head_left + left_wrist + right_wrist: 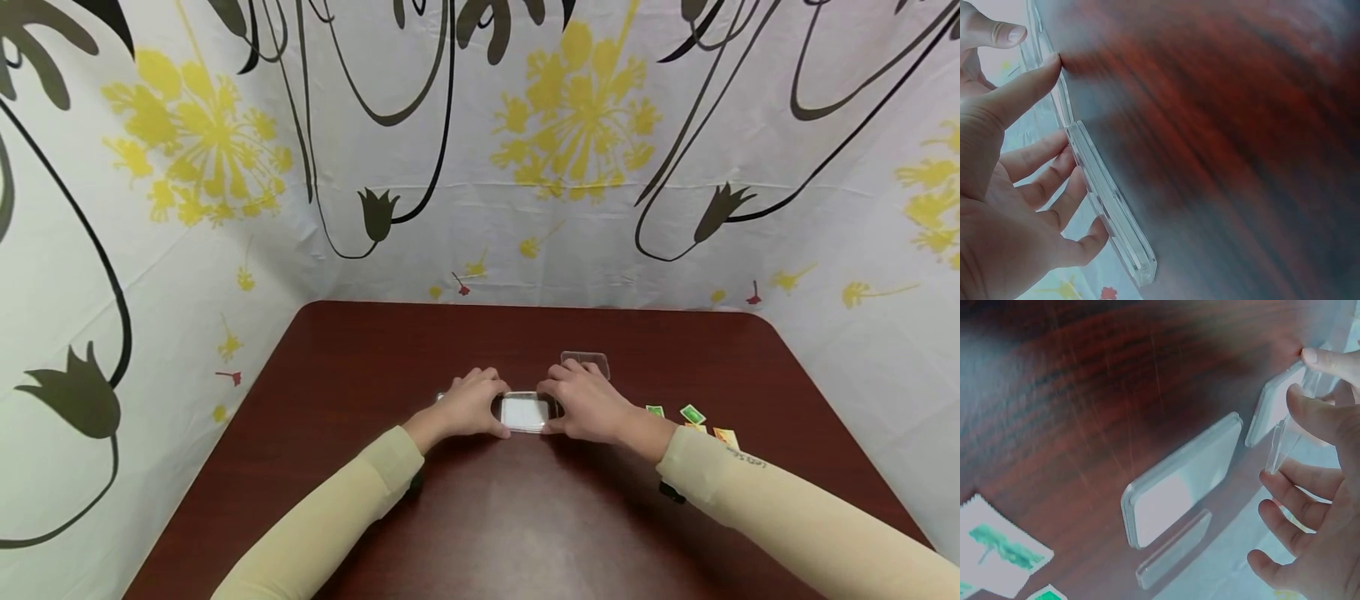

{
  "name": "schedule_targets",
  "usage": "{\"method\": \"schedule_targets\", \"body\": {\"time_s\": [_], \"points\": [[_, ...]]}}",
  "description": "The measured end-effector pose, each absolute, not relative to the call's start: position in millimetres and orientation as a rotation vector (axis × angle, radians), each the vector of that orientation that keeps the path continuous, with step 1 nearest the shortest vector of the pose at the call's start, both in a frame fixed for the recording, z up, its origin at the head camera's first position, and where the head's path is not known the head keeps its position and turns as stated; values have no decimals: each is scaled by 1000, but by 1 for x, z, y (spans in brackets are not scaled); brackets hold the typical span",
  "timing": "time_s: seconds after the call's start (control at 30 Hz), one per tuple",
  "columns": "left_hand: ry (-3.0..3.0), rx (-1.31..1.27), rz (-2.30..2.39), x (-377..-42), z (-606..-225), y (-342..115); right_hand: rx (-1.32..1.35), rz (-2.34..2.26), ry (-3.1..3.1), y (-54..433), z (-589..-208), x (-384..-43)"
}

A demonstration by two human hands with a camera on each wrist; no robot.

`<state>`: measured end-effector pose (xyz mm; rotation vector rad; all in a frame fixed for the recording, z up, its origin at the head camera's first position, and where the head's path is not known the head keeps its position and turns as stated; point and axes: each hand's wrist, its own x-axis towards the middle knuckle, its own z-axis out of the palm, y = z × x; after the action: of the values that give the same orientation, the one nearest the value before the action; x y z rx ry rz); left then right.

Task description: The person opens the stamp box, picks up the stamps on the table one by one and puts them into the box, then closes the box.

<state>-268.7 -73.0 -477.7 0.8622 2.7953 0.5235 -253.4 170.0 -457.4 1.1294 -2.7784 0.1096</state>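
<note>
A shallow clear plastic case (525,412) with a white inside lies between my two hands near the middle of the table. My left hand (472,404) grips its left end, thumb at the near edge and fingers at the far edge. The other end is held the same way by my right hand (588,404). Seen from the right wrist, a clear edge of plastic (1277,447) shows between right thumb and fingers. Below the left fingers, another clear case (1113,203) lies on the table. A white-filled case (1182,481) sits under the right hand.
Behind the right hand lies a clear plastic lid (592,360). Small green and orange stamps (693,414) are scattered right of the right wrist. The dark red table (375,342) ends at a patterned cloth (465,242) at the back.
</note>
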Motion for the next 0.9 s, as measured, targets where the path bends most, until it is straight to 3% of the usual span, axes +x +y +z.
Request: {"method": "schedule_targets", "body": {"time_s": [0.37, 0.9], "points": [[2826, 877, 519, -271, -481, -74, 1088, 97, -2781, 175, -432, -266], [2833, 856, 544, -270, -483, -73, 925, 182, -2907, 161, -416, -310]]}}
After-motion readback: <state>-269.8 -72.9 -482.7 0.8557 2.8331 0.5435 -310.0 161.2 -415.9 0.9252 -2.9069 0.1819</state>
